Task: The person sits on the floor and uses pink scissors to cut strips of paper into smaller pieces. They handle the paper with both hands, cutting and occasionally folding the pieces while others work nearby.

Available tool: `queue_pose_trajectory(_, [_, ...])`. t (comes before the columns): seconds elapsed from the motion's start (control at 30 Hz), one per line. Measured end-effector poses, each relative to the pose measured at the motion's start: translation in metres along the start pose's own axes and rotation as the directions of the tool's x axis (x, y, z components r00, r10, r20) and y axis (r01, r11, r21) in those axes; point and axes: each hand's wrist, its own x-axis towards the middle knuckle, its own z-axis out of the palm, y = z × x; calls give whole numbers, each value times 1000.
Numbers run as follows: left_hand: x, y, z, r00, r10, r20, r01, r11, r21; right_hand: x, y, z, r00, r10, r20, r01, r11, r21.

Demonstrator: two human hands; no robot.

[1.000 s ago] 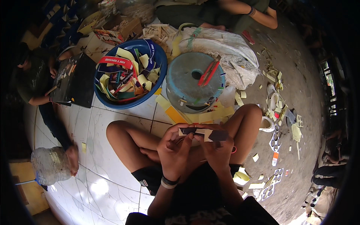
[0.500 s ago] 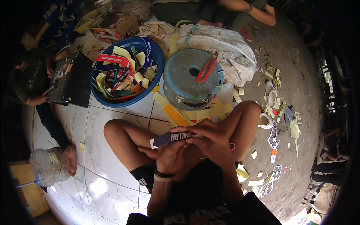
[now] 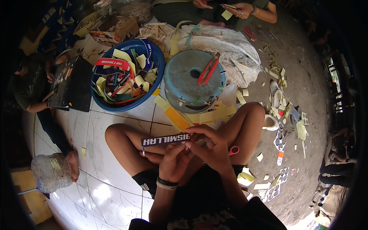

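I sit cross-legged on the floor with both hands together over my lap. My left hand (image 3: 173, 159) and my right hand (image 3: 210, 147) pinch the right end of a long dark sticker strip with white lettering (image 3: 165, 139), which juts out level to the left over my left knee. A black and pale wristband sits on my left wrist. Red-handled scissors (image 3: 233, 150) lie against my right thigh, just right of my right hand.
A blue basin (image 3: 158, 73) full of coloured strips stands ahead on the left, an upturned grey bucket (image 3: 184, 76) with a red tool on it beside it. Yellow backing strips (image 3: 214, 114) litter the floor. Other people sit at left and top; a plastic jar (image 3: 50, 172) lies lower left.
The strip was a short dark piece held between both hands; it now extends out long to the left, lettering facing up. My hands have stayed over my lap.
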Motion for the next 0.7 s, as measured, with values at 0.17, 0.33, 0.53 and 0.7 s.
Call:
queue_pose_trajectory(0.17, [-6,-13,0,968,247,-42,-230,942,245,-4,-3,2,998,-9,-64,0,990,-138])
queue_pose_trajectory(0.33, [-8,-7,-32,921,383,-69,-304,819,486,-4,-6,1,982,-99,-160,55,965,-257])
queue_pose_trajectory(0.53, [-20,11,-41,863,502,-60,-377,717,586,-3,4,-3,953,-236,-192,109,853,-511])
queue_pose_trajectory(0.7, [-41,12,-33,908,412,71,-284,483,828,-6,23,1,948,-290,-134,140,753,-643])
